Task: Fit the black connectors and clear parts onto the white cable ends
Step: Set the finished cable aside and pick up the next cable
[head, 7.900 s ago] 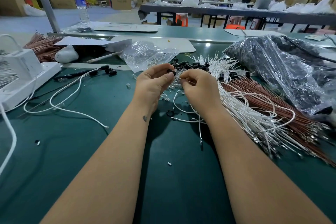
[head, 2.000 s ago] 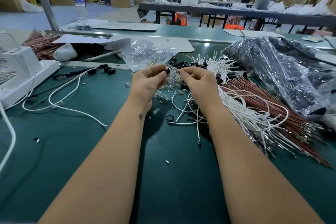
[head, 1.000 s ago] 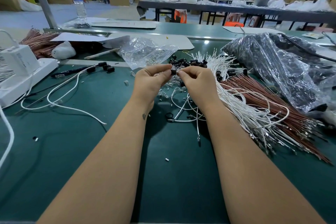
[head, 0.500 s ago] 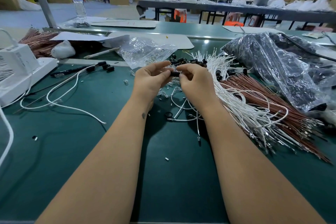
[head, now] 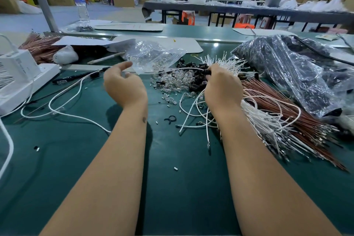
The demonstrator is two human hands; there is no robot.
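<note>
The green counter (head: 57, 159) carries all items. At 2 o'clock lies a large plastic bag of dark parts (head: 287, 71). The bundle of white cables (head: 268, 120) fans out at 3 o'clock beside brown wires (head: 306, 120). At 12 o'clock sit the clear parts (head: 176, 80) and black connectors (head: 197, 84), heaped together. The right hand (head: 222, 90) has its grip pinched on a black connector (head: 207, 72) with a white cable running leftward from it. The left hand (head: 124, 86) hovers at 10 o'clock, grip released, fingers loosely curled.
</note>
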